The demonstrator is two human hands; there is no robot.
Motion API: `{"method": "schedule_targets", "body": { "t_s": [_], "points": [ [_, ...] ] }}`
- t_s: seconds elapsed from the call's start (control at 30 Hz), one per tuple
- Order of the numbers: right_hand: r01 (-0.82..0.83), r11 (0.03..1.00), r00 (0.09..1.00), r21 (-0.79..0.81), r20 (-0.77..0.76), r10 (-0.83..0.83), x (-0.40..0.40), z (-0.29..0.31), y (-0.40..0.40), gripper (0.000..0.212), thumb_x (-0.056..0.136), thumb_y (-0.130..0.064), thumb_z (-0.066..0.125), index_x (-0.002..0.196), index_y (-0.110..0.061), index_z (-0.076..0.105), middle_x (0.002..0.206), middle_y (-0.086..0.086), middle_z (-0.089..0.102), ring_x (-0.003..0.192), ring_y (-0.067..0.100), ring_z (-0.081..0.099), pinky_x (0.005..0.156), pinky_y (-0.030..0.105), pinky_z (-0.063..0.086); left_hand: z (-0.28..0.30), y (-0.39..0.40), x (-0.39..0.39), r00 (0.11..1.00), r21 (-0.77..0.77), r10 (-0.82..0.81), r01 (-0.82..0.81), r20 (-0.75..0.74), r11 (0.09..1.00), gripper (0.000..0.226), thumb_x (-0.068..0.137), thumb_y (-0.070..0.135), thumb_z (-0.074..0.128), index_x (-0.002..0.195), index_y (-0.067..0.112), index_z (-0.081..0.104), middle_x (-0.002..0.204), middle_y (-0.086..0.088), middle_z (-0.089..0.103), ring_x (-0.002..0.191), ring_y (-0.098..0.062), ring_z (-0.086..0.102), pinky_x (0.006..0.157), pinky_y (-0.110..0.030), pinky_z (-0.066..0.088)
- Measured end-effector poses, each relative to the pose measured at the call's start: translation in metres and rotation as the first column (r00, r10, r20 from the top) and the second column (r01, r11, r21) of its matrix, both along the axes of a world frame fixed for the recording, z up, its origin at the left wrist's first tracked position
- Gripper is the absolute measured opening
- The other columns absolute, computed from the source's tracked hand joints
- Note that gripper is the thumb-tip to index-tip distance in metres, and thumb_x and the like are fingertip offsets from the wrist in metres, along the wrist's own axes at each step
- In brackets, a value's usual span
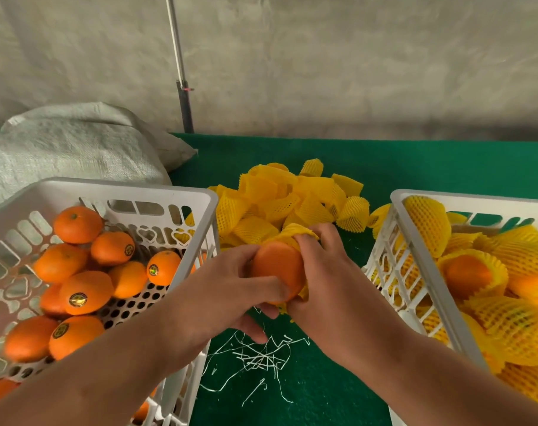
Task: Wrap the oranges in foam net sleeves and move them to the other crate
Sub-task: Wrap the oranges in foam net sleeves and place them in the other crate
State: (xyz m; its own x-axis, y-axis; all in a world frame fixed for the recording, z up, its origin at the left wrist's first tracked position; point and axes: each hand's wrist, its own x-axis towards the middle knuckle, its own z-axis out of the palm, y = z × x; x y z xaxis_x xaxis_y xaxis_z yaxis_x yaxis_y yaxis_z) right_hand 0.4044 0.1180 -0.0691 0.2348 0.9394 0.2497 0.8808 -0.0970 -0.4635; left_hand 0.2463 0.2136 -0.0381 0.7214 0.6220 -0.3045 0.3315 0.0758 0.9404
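Orange [277, 269] gripped in left hand [230, 290], steadied mid-bench; right hand [326, 272] fingers pinch foam net sleeve [287, 236], stretching mouth over fruit, likely for clean slide-on.

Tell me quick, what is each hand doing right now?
Left hand: fingers curled round the orange, holding it.
Right hand: gripping the yellow foam net sleeve that sits partly over the same orange.
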Motion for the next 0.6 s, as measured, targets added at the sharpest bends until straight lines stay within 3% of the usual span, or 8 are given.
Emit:
{"method": "schedule_targets", "body": {
  "t_s": [0.07,0.17,0.27,0.3,0.4,0.47,0.6],
  "points": [
    [0.007,1.000,1.000,0.018,0.002,-0.007,-0.001,0.000,0.000,0.069,0.083,-0.039,0.085,0.132,-0.036,0.036,0.142,-0.012,0.029,0.094,0.008,0.059,0.072,0.016,0.055,-0.001,-0.002,0.001,0.998,0.149,0.052,-0.048,-0.021,0.988,0.049,0.080,0.036,0.085,0.126,0.030,0.068,0.104,-0.002,0.070,0.081,-0.020,0.075,0.059,-0.036,0.061],
    [0.006,1.000,1.000,0.026,0.003,-0.006,-0.002,0.000,-0.001,0.077,0.082,-0.046,0.085,0.136,-0.038,0.031,0.146,-0.016,0.024,0.096,0.003,0.049,0.067,0.004,0.043,-0.002,-0.005,-0.001,0.989,0.455,0.131,-0.083,-0.075,0.887,0.054,0.071,0.067,0.077,0.120,0.047,0.064,0.093,0.015,0.069,0.065,-0.005,0.071,0.052,-0.017,0.054],
    [0.000,1.000,1.000,0.023,-0.004,0.000,-0.003,0.001,-0.003,0.080,0.080,-0.049,0.085,0.137,-0.040,0.029,0.148,-0.018,0.021,0.099,0.004,0.047,0.064,0.002,0.038,-0.002,-0.010,0.001,0.983,0.648,0.147,-0.045,-0.105,0.760,0.051,0.064,0.082,0.064,0.108,0.057,0.055,0.096,0.049,0.053,0.081,0.016,0.059,0.056,-0.005,0.046],
    [-0.005,1.000,1.000,0.031,-0.007,0.005,-0.004,0.002,-0.004,0.080,0.080,-0.049,0.085,0.137,-0.040,0.029,0.149,-0.018,0.020,0.100,0.004,0.048,0.066,0.002,0.038,-0.002,-0.011,0.001,0.981,0.684,0.165,-0.052,-0.102,0.728,0.050,0.063,0.084,0.062,0.105,0.058,0.054,0.095,0.051,0.050,0.085,0.018,0.055,0.059,-0.003,0.044],
    [-0.017,0.999,1.000,0.052,-0.008,0.017,-0.008,0.005,-0.005,0.078,0.081,-0.050,0.084,0.138,-0.040,0.031,0.154,-0.015,0.019,0.104,0.007,0.055,0.071,0.002,0.039,-0.005,-0.012,0.001,0.967,0.762,0.244,-0.105,-0.071,0.639,0.064,0.057,0.093,0.054,0.108,0.054,0.058,0.076,0.028,0.059,0.077,0.009,0.056,0.053,-0.010,0.039],
    [-0.029,0.998,1.000,0.059,-0.007,0.030,-0.011,0.008,-0.007,0.076,0.082,-0.048,0.084,0.138,-0.040,0.033,0.154,-0.015,0.020,0.101,0.004,0.054,0.070,0.000,0.037,-0.004,-0.013,0.000,0.962,0.795,0.266,-0.118,-0.056,0.595,0.069,0.056,0.100,0.049,0.108,0.056,0.056,0.075,0.029,0.054,0.072,0.006,0.055,0.056,-0.010,0.036],
    [-0.031,0.997,0.999,0.069,-0.009,0.031,-0.017,0.011,-0.008,0.074,0.084,-0.046,0.083,0.138,-0.042,0.034,0.154,-0.016,0.020,0.096,0.003,0.056,0.067,0.000,0.037,-0.003,-0.011,-0.002,0.980,0.746,0.195,-0.096,-0.047,0.659,0.062,0.058,0.104,0.039,0.104,0.064,0.048,0.086,0.030,0.057,0.082,0.008,0.062,0.063,-0.012,0.051]
  ]
}}
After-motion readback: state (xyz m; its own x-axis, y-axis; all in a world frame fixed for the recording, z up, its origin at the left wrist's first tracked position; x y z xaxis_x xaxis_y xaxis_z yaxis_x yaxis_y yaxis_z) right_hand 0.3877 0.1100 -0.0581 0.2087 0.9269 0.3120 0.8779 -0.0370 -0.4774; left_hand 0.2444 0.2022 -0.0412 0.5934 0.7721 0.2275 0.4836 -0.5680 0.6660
